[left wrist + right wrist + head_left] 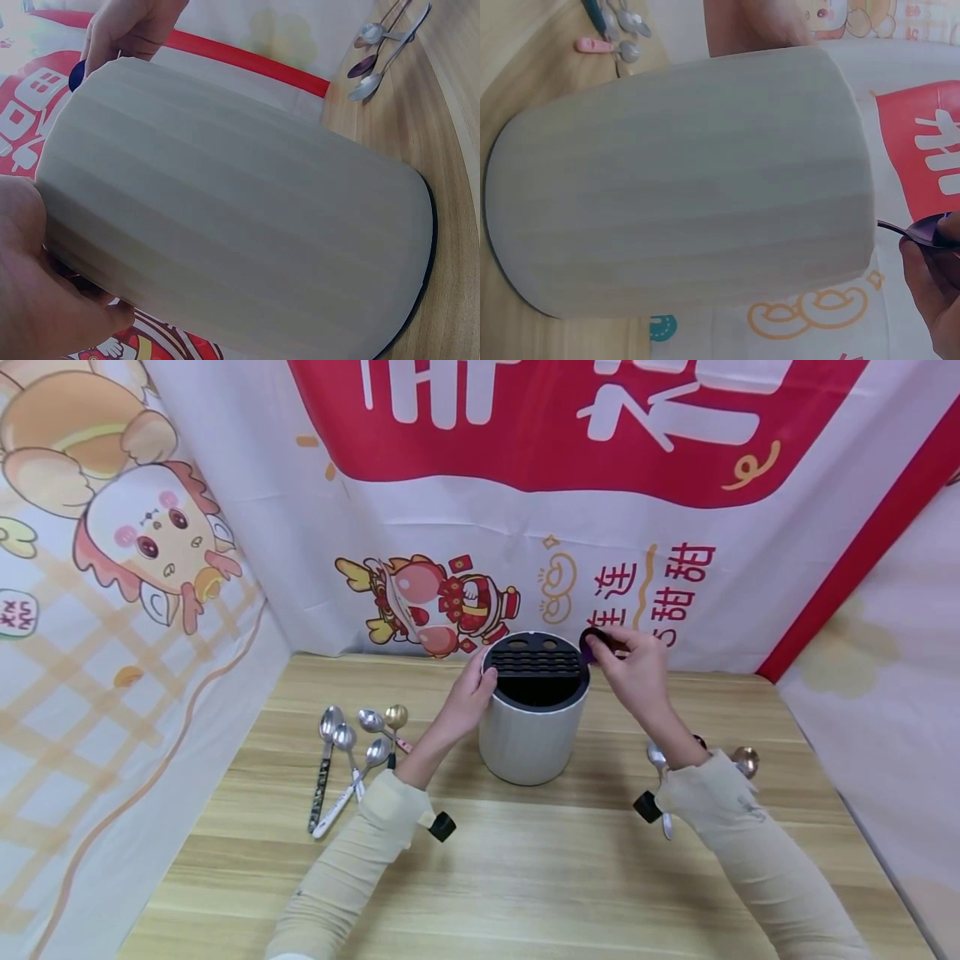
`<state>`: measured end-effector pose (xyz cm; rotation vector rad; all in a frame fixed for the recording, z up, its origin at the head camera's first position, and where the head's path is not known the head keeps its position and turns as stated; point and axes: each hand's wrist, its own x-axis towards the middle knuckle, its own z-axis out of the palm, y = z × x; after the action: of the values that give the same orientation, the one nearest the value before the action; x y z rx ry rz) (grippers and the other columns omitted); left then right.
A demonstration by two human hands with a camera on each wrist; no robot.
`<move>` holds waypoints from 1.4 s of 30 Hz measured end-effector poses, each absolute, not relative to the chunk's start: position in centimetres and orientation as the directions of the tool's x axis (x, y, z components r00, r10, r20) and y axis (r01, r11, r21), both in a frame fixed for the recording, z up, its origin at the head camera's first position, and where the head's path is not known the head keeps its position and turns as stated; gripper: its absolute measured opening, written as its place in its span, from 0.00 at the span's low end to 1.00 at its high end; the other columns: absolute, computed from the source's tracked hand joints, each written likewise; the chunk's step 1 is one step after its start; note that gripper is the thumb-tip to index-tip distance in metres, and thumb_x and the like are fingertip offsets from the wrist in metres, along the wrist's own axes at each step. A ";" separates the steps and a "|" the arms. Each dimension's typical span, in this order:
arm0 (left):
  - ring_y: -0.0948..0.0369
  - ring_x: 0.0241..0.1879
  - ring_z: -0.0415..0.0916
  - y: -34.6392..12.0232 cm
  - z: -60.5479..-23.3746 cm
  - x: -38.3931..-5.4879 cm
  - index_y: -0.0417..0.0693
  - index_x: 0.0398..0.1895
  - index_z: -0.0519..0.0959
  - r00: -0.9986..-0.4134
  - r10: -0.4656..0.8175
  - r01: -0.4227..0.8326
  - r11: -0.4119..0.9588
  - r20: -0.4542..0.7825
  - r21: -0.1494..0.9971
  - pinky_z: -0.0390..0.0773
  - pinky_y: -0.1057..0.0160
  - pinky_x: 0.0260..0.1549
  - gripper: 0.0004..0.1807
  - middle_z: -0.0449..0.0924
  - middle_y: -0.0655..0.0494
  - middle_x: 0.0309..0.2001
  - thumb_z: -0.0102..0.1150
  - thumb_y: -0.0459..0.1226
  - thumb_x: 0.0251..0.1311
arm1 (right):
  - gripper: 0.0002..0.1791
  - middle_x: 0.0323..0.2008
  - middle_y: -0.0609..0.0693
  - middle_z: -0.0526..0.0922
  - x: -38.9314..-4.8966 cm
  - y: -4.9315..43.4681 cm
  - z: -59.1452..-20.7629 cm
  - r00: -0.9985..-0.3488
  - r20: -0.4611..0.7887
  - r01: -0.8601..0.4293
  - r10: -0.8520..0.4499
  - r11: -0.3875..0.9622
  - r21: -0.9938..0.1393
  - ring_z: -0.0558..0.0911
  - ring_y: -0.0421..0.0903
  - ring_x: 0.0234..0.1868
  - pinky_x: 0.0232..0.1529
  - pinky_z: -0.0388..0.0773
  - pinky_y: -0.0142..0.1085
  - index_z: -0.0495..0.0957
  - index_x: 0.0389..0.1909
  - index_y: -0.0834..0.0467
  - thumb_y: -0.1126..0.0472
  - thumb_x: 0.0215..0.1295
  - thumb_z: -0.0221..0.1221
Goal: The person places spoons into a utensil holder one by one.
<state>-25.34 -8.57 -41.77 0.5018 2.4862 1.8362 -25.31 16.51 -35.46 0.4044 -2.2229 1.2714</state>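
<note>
One ribbed, off-white container (528, 747) stands upright on the wood-grain table (525, 877), near its back edge. Its black top (538, 695) has a slotted grille across the middle, two oval holes towards the back and a wide opening on the near side. The left hand (468, 697) is curled round the container's upper left side, thumb at the rim, the other fingers partly hidden behind the wall. At the right of the rim, the right hand (633, 672) pinches the bowl of a dark purple spoon (928, 229) between thumb and fingers, with almost no gap left. In the right wrist view the spoon's thin handle points towards the container's rim; whether its end is inside cannot be told. On the table to the left lies a loose group of five spoons (344, 737), some overlapping, one with a golden bowl (396, 717). More spoons (366, 88) lie to the right, partly covered by the right forearm in the head view, among them one with a copper-coloured bowl (746, 762). Behind hangs a printed cloth (450, 510) in red and white.
</note>
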 end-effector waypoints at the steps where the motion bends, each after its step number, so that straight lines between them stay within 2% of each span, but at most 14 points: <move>1: 0.53 0.75 0.58 -8.6 -41.8 -25.3 0.49 0.79 0.52 -0.948 0.263 0.247 0.259 0.177 0.934 0.60 0.50 0.74 0.29 0.58 0.49 0.76 0.36 0.43 0.79 | 0.08 0.36 0.64 0.88 -25.3 16.5 -35.6 -0.809 0.587 -0.502 0.005 0.511 -0.697 0.77 0.16 0.30 0.32 0.76 0.14 0.87 0.39 0.67 0.66 0.63 0.65; 5: 0.52 0.75 0.58 -8.6 -41.7 -25.3 0.52 0.79 0.52 -0.946 0.275 0.245 0.249 0.175 0.937 0.60 0.50 0.74 0.28 0.57 0.49 0.76 0.36 0.44 0.79 | 0.07 0.36 0.63 0.89 -25.3 16.4 -36.0 -0.812 0.584 -0.499 -0.006 0.524 -0.690 0.77 0.18 0.30 0.32 0.76 0.14 0.87 0.39 0.67 0.66 0.63 0.65; 18: 0.53 0.74 0.58 -8.5 -41.7 -25.2 0.51 0.79 0.52 -0.947 0.264 0.252 0.252 0.184 0.934 0.62 0.49 0.73 0.29 0.58 0.51 0.76 0.36 0.44 0.78 | 0.06 0.34 0.61 0.89 -25.3 16.1 -36.4 -0.818 0.574 -0.497 -0.031 0.540 -0.679 0.76 0.18 0.29 0.31 0.74 0.12 0.87 0.37 0.66 0.67 0.62 0.65; 22: 0.53 0.74 0.58 -8.5 -41.7 -25.2 0.51 0.79 0.52 -0.948 0.260 0.250 0.257 0.182 0.934 0.62 0.49 0.73 0.29 0.58 0.50 0.75 0.36 0.43 0.78 | 0.06 0.34 0.61 0.88 -25.4 16.3 -36.5 -0.830 0.556 -0.486 -0.048 0.552 -0.678 0.77 0.26 0.29 0.31 0.74 0.13 0.86 0.37 0.65 0.66 0.63 0.65; 26: 0.54 0.75 0.58 -8.5 -41.7 -25.2 0.54 0.79 0.52 -0.954 0.252 0.226 0.257 0.161 0.939 0.62 0.50 0.73 0.28 0.58 0.51 0.76 0.36 0.44 0.78 | 0.07 0.35 0.61 0.88 -25.4 16.6 -36.7 -0.845 0.530 -0.473 -0.069 0.556 -0.683 0.81 0.39 0.31 0.31 0.74 0.13 0.85 0.39 0.65 0.64 0.64 0.64; 30: 0.53 0.75 0.58 -8.4 -41.8 -25.2 0.52 0.79 0.52 -0.956 0.248 0.224 0.262 0.159 0.939 0.61 0.49 0.73 0.29 0.58 0.50 0.76 0.36 0.43 0.78 | 0.10 0.38 0.61 0.87 -25.3 16.9 -36.8 -0.863 0.498 -0.455 -0.086 0.563 -0.690 0.83 0.50 0.35 0.31 0.73 0.13 0.84 0.43 0.64 0.61 0.65 0.64; 32: 0.53 0.75 0.58 -8.4 -41.8 -25.2 0.50 0.79 0.52 -0.954 0.250 0.232 0.258 0.167 0.938 0.61 0.49 0.73 0.29 0.59 0.49 0.76 0.36 0.43 0.78 | 0.12 0.39 0.61 0.86 -25.2 17.0 -36.9 -0.871 0.482 -0.443 -0.091 0.569 -0.693 0.82 0.50 0.37 0.30 0.74 0.14 0.83 0.45 0.64 0.60 0.65 0.65; 37: 0.53 0.75 0.58 -8.4 -41.6 -25.3 0.48 0.78 0.53 -0.954 0.256 0.225 0.256 0.159 0.940 0.60 0.50 0.74 0.28 0.58 0.48 0.76 0.36 0.40 0.78 | 0.17 0.41 0.58 0.85 -24.9 17.7 -37.0 -0.877 0.467 -0.443 -0.115 0.575 -0.688 0.80 0.44 0.38 0.30 0.77 0.19 0.82 0.50 0.61 0.55 0.65 0.66; 42: 0.51 0.77 0.53 -8.6 -41.5 -25.6 0.47 0.79 0.50 -0.952 0.281 0.190 0.245 0.118 0.951 0.57 0.50 0.75 0.29 0.54 0.46 0.78 0.34 0.40 0.79 | 0.22 0.42 0.58 0.85 -24.5 18.6 -37.2 -0.885 0.444 -0.436 -0.138 0.576 -0.691 0.81 0.47 0.40 0.32 0.76 0.18 0.79 0.56 0.61 0.54 0.64 0.66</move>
<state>-25.59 -8.61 -41.53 0.4581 2.4169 1.8281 -24.48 18.60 -37.18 0.4674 -2.4684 1.2189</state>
